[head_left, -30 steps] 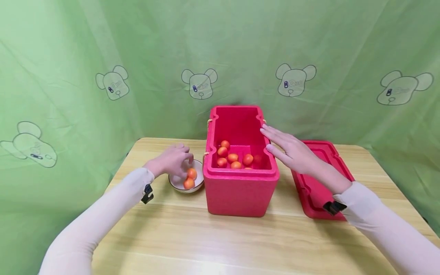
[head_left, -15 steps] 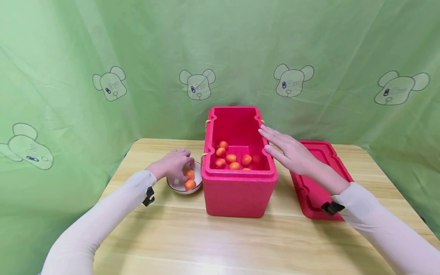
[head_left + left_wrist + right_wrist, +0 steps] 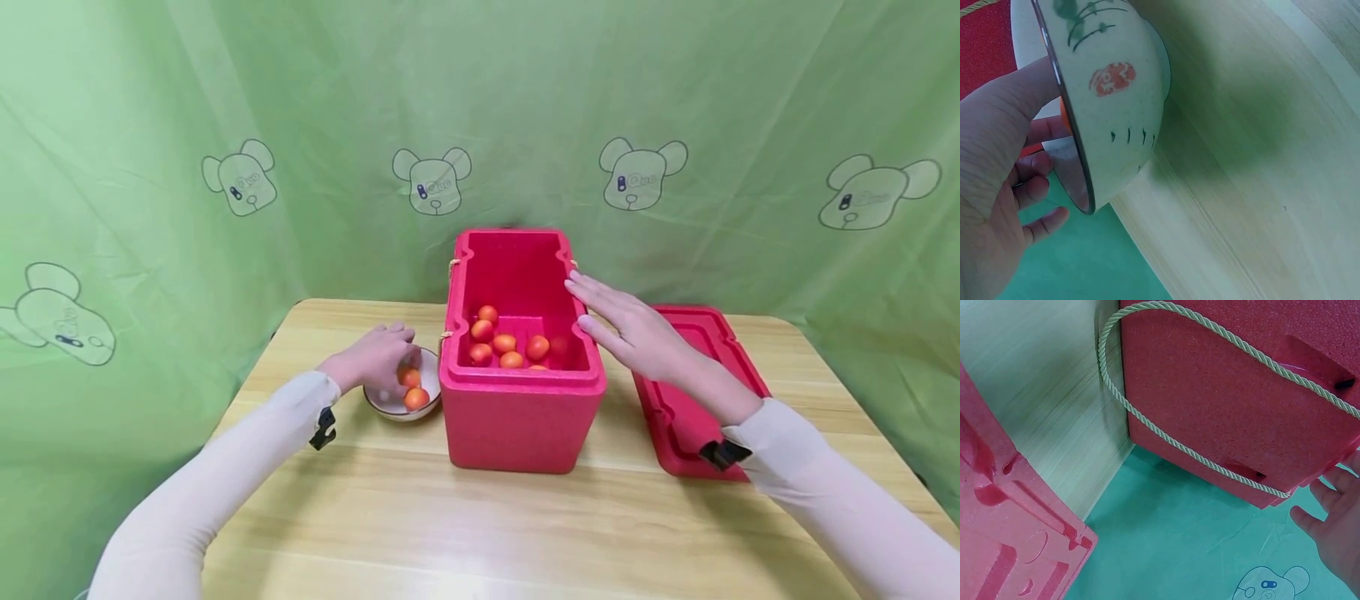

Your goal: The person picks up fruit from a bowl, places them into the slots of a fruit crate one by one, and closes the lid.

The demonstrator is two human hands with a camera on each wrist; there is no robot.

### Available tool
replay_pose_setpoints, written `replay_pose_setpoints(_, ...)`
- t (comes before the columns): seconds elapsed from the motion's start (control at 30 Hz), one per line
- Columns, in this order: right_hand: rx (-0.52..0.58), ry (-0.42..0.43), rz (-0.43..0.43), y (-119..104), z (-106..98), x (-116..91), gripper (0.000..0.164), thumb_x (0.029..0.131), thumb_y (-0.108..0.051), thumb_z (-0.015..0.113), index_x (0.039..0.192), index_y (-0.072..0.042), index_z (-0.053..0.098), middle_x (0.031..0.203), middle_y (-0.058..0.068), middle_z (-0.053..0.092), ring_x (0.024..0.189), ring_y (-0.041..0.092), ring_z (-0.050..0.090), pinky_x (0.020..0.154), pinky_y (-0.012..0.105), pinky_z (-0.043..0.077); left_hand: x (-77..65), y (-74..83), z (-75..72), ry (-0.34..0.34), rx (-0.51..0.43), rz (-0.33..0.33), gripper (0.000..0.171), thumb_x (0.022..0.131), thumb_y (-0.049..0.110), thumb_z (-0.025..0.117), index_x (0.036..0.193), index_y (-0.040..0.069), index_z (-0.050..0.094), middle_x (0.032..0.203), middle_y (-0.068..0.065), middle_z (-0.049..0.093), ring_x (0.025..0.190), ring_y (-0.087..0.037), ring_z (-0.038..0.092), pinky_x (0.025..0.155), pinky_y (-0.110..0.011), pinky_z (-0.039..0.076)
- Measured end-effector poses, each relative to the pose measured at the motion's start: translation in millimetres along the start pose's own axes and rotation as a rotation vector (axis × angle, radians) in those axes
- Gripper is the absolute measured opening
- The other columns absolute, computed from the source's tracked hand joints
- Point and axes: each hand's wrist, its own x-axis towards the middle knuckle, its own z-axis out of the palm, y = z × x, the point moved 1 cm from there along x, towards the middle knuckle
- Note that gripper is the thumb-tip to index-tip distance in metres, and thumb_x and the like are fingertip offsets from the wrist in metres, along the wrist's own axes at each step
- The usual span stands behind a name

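The thumb and forefinger of the left hand [image 3: 377, 358] curve into the bowl and pinch the upper fruit [image 3: 409, 377], orange-red and partly covered by them; in the left wrist view the bowl's edge hides the fingertips and all but a sliver of orange, while the other fingers hang loosely curled outside the rim; the lower fruit [image 3: 416, 400] lies near it in the bowl [image 3: 430, 372], whose left part is hidden beneath the hand; the bowl's outer wall bears a red stamp [image 3: 1113, 79] with lettering too unclear to read, and green painting cut off at the top. The right hand [image 3: 633, 329] lies with straight fingers at the right rim of the red box [image 3: 517, 429], thumb apart from the fingers; in its wrist view it is cut off at the right edge. Inside the box lie several more orange-red fruits [image 3: 505, 343], the nearest almost hidden by the front wall; a dull red patch at the right wall could be a fruit or a reflection, I cannot tell; a twisted rope [image 3: 1179, 444] loops along the box's side. Farther right the red lid [image 3: 705, 333] lies on the wooden table [image 3: 360, 525], partly hidden beneath the right forearm; behind hangs a green cloth [image 3: 337, 83] with bear-head outlines, their lettering blurred.
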Motion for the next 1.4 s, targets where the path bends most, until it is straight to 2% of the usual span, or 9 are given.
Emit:
replay_pose_setpoints(0.27,-0.012,-0.005,-0.007,-0.9,0.1,-1.0,0.061,0.092,-0.040,0.052,0.147,-0.030,0.028,0.155,-0.007,0.023,0.142,0.017,0.024,0.106,0.053,0.030,-1.7,-0.2,-7.4,0.020,0.004,0.002,0.040,0.061,0.036,0.077,0.097,0.019,0.067,0.091,0.003,0.052,0.089,-0.015,0.045,0.077,-0.034,0.040)
replay_pose_setpoints(0.53,-0.035,-0.007,-0.010,-0.1,-0.5,-0.4,0.060,0.093,-0.041,0.051,0.147,-0.031,0.027,0.155,-0.006,0.024,0.142,0.017,0.024,0.106,0.053,0.030,-2.2,-2.0,-26.4,0.072,-0.030,0.008,0.040,0.061,0.033,0.079,0.094,0.014,0.068,0.092,-0.004,0.054,0.088,-0.020,0.046,0.077,-0.036,0.042)
replay_pose_setpoints(0.63,-0.036,-0.008,-0.010,-0.7,-2.2,0.5,0.061,0.093,-0.041,0.051,0.147,-0.030,0.027,0.155,-0.005,0.024,0.142,0.018,0.024,0.106,0.053,0.031,-1.2,-5.2,-38.8,0.094,-0.040,-0.006,0.037,0.062,0.032,0.078,0.091,0.014,0.067,0.092,-0.003,0.053,0.091,-0.021,0.045,0.079,-0.038,0.040)
replay_pose_setpoints(0.8,-0.039,-0.014,-0.009,-1.0,-5.4,2.9,0.061,0.093,-0.042,0.050,0.147,-0.030,0.027,0.155,-0.006,0.023,0.142,0.017,0.023,0.106,0.054,0.030,1.0,-11.7,-67.3,0.140,0.013,-0.044,0.038,0.062,0.037,0.077,0.091,0.017,0.065,0.096,-0.003,0.053,0.092,-0.020,0.043,0.080,-0.039,0.038)
replay_pose_setpoints(0.93,-0.044,-0.019,-0.009,0.2,-6.3,3.1,0.061,0.093,-0.042,0.050,0.147,-0.032,0.025,0.155,-0.006,0.022,0.143,0.016,0.023,0.106,0.054,0.029,2.8,-13.6,-91.5,0.181,0.049,-0.047,0.039,0.061,0.040,0.076,0.092,0.019,0.065,0.097,-0.003,0.054,0.092,-0.020,0.044,0.080,-0.039,0.039)
replay_pose_setpoints(1.2,-0.038,-0.012,-0.022,1.0,-4.9,2.0,0.060,0.093,-0.041,0.051,0.147,-0.030,0.027,0.155,-0.005,0.024,0.142,0.018,0.024,0.106,0.054,0.030,8.7,-7.7,-131.2,0.257,0.084,-0.033,0.038,0.063,0.041,0.073,0.092,0.019,0.064,0.093,-0.003,0.050,0.089,-0.020,0.041,0.078,-0.038,0.038)
replay_pose_setpoints(1.4,-0.035,-0.014,-0.032,0.2,-3.8,2.1,0.060,0.093,-0.041,0.051,0.147,-0.028,0.028,0.155,-0.003,0.025,0.142,0.019,0.025,0.105,0.054,0.030,14.9,1.8,-151.6,0.317,0.112,-0.005,0.035,0.064,0.040,0.071,0.092,0.018,0.064,0.092,-0.002,0.049,0.088,-0.021,0.040,0.076,-0.038,0.037)
